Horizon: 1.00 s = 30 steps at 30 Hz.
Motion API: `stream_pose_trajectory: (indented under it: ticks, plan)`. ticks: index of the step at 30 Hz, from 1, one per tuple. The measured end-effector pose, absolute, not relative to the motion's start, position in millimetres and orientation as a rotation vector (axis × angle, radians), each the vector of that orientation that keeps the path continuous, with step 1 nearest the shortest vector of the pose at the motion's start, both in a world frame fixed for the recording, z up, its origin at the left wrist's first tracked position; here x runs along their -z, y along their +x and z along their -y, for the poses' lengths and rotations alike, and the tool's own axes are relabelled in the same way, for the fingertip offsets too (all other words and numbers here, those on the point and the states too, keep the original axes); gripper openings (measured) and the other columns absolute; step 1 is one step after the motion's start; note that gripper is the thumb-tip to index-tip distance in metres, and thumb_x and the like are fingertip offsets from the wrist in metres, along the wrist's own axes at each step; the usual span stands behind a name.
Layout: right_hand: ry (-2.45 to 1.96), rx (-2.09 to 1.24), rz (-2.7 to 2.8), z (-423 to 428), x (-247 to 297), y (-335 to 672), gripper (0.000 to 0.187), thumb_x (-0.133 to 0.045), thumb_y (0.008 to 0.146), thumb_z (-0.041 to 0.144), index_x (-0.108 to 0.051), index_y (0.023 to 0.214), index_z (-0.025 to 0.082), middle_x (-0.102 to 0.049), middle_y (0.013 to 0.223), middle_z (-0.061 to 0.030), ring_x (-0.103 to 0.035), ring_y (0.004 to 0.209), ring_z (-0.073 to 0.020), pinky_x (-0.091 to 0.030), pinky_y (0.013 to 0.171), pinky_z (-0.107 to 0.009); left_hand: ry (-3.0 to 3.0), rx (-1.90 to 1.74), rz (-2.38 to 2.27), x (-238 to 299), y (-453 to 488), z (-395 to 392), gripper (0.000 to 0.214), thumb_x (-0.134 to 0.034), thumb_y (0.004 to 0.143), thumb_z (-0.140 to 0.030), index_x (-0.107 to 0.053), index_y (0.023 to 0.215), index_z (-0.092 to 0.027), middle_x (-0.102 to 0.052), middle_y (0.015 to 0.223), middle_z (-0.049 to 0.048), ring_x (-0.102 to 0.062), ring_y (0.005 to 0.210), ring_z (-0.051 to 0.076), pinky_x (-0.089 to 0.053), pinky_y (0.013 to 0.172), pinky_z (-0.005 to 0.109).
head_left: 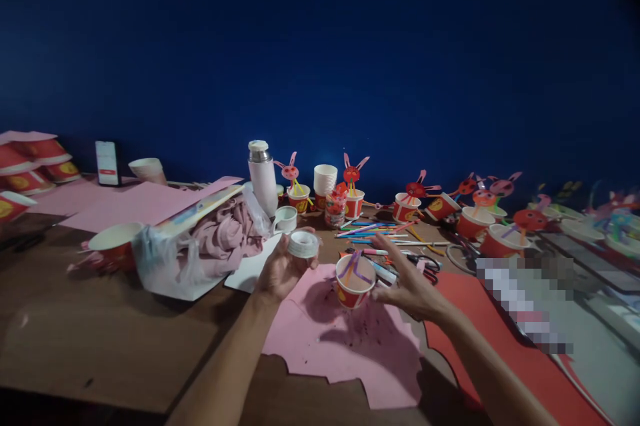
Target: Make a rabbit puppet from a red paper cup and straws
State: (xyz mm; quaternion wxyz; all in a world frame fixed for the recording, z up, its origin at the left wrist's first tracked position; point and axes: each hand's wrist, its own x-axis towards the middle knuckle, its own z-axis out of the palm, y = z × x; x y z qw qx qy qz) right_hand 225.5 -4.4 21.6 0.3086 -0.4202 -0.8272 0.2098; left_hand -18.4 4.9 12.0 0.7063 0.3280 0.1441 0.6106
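Note:
My left hand (281,274) is closed around a roll of whitish tape (303,245), holding it above the table. To its right, a red-and-white paper cup (354,294) stands on a cut sheet of pink paper (345,366). Purple strips cross the mouth of that cup. My right hand (411,287) is at the cup's right side, fingers and thumb spread and nothing held. Its thumb is close to the cup wall; I cannot tell whether they touch. Behind this hand lie scissors (429,269) with dark handles.
Several cups with paper rabbit figures, such as this one (352,179), line the back. A white flask (262,179) stands by a plastic bag (167,266) of pinkish cloth. Thin coloured sticks (370,237) lie mid-table. Red paper (467,333) lies right; a phone (107,163) leans upright left.

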Motion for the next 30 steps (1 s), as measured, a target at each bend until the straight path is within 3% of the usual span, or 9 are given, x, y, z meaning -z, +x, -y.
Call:
stream_pose_trajectory:
  ticks: [4,9,23,30]
  plan:
    - [-1.13,-0.519,2.341,1,-3,214,0.089,-0.066,0.063,0.041,-0.019,0.136,0.022,-0.034,0.135,-0.0141,-0.032,0.123,-0.0292,-0.031,0.096,-0.047,0.688,-1.379,-0.372,-9,-18,-7,0.041,-0.061,0.068,-0.043,-0.059,0.093,-0.01,-0.064,0.076,0.0085,-0.056,0.059,0.014,-0.042,0.049,0.024]
    - [-1.162,-0.442,2.297,-8,-10,207,0.074,-0.058,0.069,0.026,-0.023,0.134,0.021,-0.046,0.126,-0.0137,-0.044,0.113,-0.0276,-0.037,0.089,-0.044,0.649,-1.383,-0.429,-7,-18,-10,0.043,-0.063,0.065,-0.044,-0.059,0.092,-0.011,-0.065,0.075,0.008,-0.058,0.062,0.015,-0.043,0.049,0.024]
    - [-1.231,-0.363,2.206,-66,3,162,0.076,-0.055,0.067,0.025,-0.018,0.134,0.015,-0.06,0.103,-0.0126,-0.057,0.089,-0.0244,-0.042,0.078,-0.04,0.659,-1.392,-0.421,-6,-18,-10,0.039,-0.06,0.068,-0.044,-0.058,0.091,-0.012,-0.064,0.072,0.0061,-0.057,0.061,0.015,-0.041,0.049,0.025]
    - [-1.26,-0.267,2.211,-62,0,175,0.075,-0.058,0.065,0.028,-0.026,0.132,0.016,-0.044,0.126,-0.0165,-0.044,0.112,-0.0294,-0.035,0.088,-0.047,0.647,-1.36,-0.394,-8,-14,-8,0.041,-0.06,0.068,-0.046,-0.058,0.093,-0.014,-0.063,0.072,0.0054,-0.055,0.061,0.014,-0.041,0.05,0.024]
